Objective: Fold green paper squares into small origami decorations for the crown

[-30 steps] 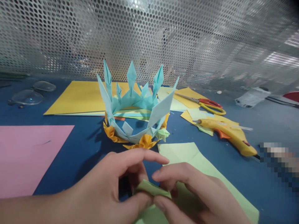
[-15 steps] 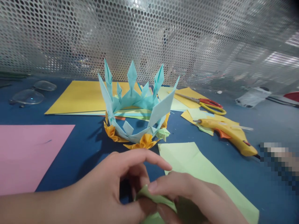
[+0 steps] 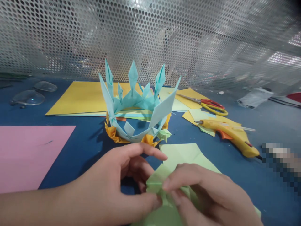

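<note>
folded green paper (image 3: 157, 181) | light green, creased | pinched low, table's near edge

One paper crown (image 3: 137, 106), one pair of scissors (image 3: 207, 104), one glue gun (image 3: 231, 135), one pink sheet (image 3: 28, 153), two hands.

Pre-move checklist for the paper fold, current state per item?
1. Both hands on the folded green piece: ok, left hand and right hand pinch it.
2. Green sheet lying flat under the work: ok.
3. Paper crown apart from the hands: ok, the left forefinger is close but not touching.
4. Glue gun out of the way: ok, lying at the right.
5. Scissors out of the way: ok, at the back right.
6. Crease lined up: cannot tell, fingers hide it.
</note>
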`<state>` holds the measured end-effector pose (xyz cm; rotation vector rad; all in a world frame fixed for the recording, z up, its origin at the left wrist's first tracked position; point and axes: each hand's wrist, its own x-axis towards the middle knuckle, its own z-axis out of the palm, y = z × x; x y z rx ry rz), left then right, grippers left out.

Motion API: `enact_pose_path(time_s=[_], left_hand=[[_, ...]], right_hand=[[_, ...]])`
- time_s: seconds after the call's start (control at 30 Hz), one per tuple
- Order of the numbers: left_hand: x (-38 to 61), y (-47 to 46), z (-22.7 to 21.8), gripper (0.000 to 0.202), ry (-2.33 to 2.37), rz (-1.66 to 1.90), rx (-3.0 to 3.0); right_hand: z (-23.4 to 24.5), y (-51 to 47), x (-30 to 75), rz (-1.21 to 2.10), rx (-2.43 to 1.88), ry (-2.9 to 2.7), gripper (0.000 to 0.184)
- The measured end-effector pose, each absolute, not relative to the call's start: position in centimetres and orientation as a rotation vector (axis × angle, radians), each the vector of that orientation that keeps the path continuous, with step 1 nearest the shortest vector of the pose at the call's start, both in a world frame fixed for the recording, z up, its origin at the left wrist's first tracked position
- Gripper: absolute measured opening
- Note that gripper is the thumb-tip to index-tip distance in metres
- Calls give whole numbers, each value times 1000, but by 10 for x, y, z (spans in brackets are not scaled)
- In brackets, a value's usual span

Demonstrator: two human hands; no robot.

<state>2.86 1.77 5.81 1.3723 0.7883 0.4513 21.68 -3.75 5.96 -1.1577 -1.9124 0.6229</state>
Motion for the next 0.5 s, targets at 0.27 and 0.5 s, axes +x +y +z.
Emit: enact_pose_path(time_s=[0.27, 0.5], left_hand=[[11, 26, 49, 47, 549, 528, 1078], [16, 29, 61, 44, 591, 600, 915]], right_hand=[[50, -36, 216, 796, -1273, -1658, 16], [54, -44, 222, 829, -1240, -1824, 51]])
